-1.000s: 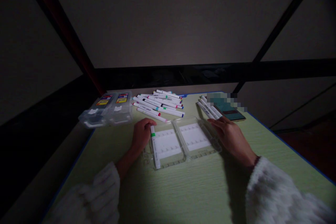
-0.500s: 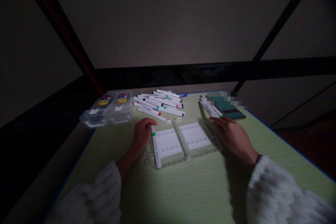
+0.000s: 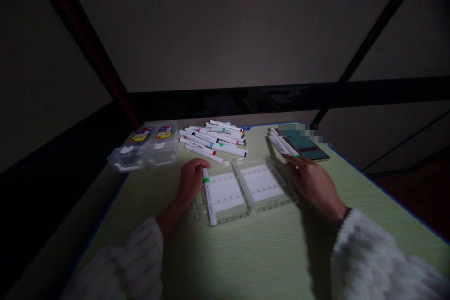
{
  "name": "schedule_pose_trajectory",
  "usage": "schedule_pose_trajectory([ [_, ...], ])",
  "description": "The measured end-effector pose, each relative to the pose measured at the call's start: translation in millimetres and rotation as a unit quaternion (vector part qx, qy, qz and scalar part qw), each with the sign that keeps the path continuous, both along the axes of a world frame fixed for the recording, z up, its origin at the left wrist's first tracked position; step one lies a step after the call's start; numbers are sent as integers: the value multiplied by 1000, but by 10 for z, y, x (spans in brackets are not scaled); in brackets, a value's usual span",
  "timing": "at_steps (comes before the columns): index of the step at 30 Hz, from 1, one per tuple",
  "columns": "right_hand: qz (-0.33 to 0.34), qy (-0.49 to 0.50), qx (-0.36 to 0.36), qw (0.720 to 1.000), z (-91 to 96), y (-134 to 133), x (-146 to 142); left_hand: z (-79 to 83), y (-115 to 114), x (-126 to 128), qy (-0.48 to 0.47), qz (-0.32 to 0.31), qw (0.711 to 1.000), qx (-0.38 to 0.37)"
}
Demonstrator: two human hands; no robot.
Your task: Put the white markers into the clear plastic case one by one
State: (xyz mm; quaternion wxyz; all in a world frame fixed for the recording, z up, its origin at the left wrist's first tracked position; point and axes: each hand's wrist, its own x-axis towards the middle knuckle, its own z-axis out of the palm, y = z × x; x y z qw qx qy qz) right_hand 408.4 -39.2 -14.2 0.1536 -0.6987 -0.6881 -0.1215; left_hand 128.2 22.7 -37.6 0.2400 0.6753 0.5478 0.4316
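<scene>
Wall (image 3: pixel 225 23): plain, grey-brown, filling the upper view
Glossy strip (image 3: pixel 197 105): black, running across behind the table
Post (image 3: pixel 80 33): dark red, slanting at the left
Table (image 3: pixel 225 258): pale green top, faint grain, blue edge
Reddish surface (image 3: pixel 422 192): far right, too dark to identify
Light: weak, brightest on the tabletop, corners nearly black

Your open case (image 3: pixel 243 187) looks like clear, glossy plastic; the sheets (image 3: pixel 262 182) inside it look like matt white paper. Beyond it, your markers (image 3: pixel 230 150) seem smooth plastic. Beneath it, your tabletop (image 3: pixel 246 258) shows faint grain; nearer you than it, your sleeves (image 3: pixel 372 253) are fluffy, ribbed cloth.
</scene>
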Motion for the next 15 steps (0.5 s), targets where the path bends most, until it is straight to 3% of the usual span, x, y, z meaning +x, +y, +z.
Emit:
schedule_pose_trajectory([
  [15,-65,24,-41,997,44,9,-9,11,-4,-6,-5,3,1000,6],
])
